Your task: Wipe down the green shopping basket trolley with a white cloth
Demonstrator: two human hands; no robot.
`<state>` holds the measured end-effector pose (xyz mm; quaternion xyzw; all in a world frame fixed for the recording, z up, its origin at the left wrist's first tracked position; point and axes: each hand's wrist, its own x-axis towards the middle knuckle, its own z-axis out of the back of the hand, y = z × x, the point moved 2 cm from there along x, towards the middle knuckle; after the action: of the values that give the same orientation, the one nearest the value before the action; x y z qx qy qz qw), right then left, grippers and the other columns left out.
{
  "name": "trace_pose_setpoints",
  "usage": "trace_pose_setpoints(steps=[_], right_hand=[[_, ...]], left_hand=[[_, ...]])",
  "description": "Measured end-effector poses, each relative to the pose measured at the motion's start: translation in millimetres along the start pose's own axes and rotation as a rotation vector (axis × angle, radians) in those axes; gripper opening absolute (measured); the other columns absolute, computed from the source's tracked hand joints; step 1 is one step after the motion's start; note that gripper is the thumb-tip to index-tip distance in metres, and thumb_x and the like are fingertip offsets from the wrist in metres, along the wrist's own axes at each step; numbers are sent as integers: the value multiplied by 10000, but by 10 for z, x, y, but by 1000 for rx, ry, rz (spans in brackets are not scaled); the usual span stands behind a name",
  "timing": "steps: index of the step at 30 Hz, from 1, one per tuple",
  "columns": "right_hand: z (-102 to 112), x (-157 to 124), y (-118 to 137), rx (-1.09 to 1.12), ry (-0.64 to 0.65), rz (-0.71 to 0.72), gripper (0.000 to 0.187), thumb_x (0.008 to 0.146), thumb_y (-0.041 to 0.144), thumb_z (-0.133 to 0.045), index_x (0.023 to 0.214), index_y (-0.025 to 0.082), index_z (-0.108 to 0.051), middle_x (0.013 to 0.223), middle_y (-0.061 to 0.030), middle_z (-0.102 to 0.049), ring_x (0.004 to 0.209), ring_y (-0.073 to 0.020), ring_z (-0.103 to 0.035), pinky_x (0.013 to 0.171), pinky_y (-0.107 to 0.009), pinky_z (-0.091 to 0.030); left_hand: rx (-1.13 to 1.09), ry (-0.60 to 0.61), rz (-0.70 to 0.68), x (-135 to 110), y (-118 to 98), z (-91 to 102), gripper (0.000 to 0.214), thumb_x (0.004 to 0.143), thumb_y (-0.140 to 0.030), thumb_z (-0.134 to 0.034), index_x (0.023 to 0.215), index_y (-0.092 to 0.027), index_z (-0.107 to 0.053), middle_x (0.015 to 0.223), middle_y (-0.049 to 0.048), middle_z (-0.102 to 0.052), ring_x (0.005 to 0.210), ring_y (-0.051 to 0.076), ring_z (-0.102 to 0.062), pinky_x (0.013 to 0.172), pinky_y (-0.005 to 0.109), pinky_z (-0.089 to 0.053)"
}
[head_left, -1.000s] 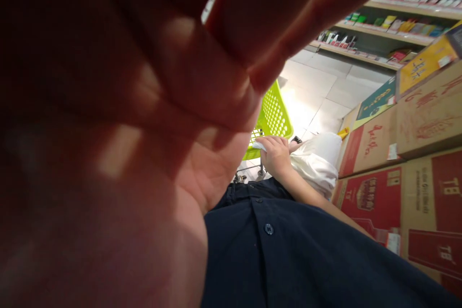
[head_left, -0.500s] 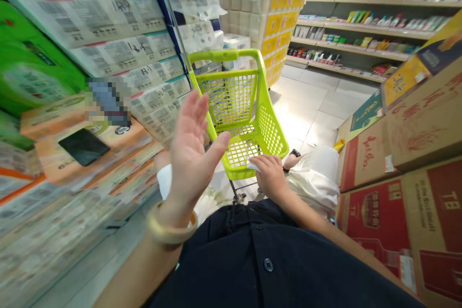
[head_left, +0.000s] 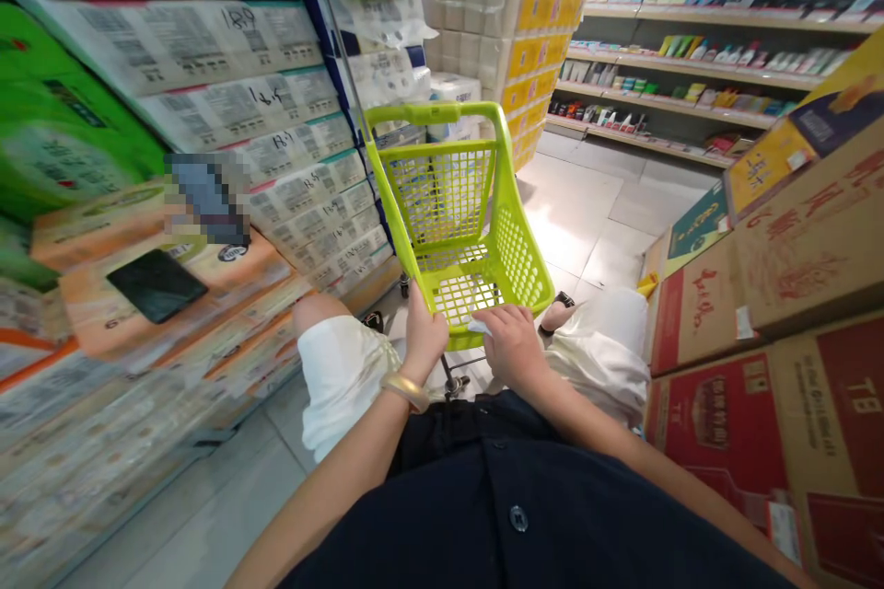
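Observation:
A lime-green shopping cart (head_left: pixel 529 258) with a perforated basket and a tall metal pole stands between my knees, its inside showing nothing but the mesh. My left hand (head_left: pixel 423 331), with a gold-coloured bangle at the wrist, is closed round the basket's near left rim. On the near rim, a little to the right, rests my right hand (head_left: pixel 512 342). Its curled fingers press a small white tissue (head_left: pixel 478 325) against the rim; most of that tissue is hidden under them.
Stacked packs of paper (head_left: pixel 276 97) rise on the left. A dark phone (head_left: pixel 157 283) lies on orange packs beside a pixelated patch. Cardboard cartons (head_left: pixel 815 230) stand close on my right. Behind the cart are tiled floor (head_left: pixel 576 202) and shelves of small goods (head_left: pixel 691 97).
My left hand was raised and open over the cart's left side; it has come down and closed on the rim. My right hand stays at the near rim with the tissue.

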<state>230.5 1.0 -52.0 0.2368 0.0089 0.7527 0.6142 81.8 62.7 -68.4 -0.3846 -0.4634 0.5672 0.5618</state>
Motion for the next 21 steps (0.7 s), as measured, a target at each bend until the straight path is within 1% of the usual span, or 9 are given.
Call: trace_pose_setpoints(steps=[3, 7, 11, 14, 16, 21], right_hand=[[-25, 60, 168, -16, 75, 38, 305, 841, 91, -555, 1085, 201, -701, 1045, -65, -732, 993, -225, -567, 868, -357, -320], [-16, 91, 371, -45, 174, 74, 200, 876, 141, -570, 1003, 199, -713, 972, -60, -737, 934, -223, -566, 811, -355, -308], [-13, 39, 500, -36, 207, 121, 176, 889, 156, -575, 990, 199, -712, 971, -50, -736, 913, -217, -560, 795, -353, -301], [-32, 10, 552, -36, 200, 144, 187, 901, 145, -557, 993, 200, -710, 968, -48, -730, 906, -212, -555, 794, -349, -301], [-33, 10, 562, -52, 198, 145, 191, 907, 145, -548, 993, 198, -710, 948, -52, -723, 897, -212, -553, 792, -347, -302], [34, -10, 527, -93, 232, 120, 169, 918, 156, -550, 953, 192, -712, 903, -58, -715, 876, -209, -555, 777, -342, -299]], left_hand=[[33, -19, -1, 14, 15, 26, 861, 679, -1, -486, 1514, -123, -313, 1502, 145, -490, 1377, 259, -474, 1196, 420, -341], [-24, -3, -1, -47, 57, 90, 882, 679, -17, -487, 1528, -173, -303, 1503, 92, -504, 1375, 237, -478, 1184, 401, -362], [-42, 7, 22, -131, 104, 209, 861, 695, -40, -490, 1526, -187, -324, 1478, 69, -534, 1328, 234, -524, 1150, 376, -406], [-19, 0, 10, -151, 96, 281, 821, 698, -50, -499, 1497, -197, -382, 1444, 54, -567, 1312, 235, -537, 1140, 368, -413], [-7, 10, 7, -154, 74, 291, 815, 691, -49, -500, 1485, -198, -397, 1435, 59, -574, 1310, 242, -539, 1138, 382, -416], [-29, 33, -33, -213, 6, 207, 834, 672, -36, -473, 1488, -174, -370, 1459, 92, -544, 1362, 238, -487, 1181, 406, -358]])
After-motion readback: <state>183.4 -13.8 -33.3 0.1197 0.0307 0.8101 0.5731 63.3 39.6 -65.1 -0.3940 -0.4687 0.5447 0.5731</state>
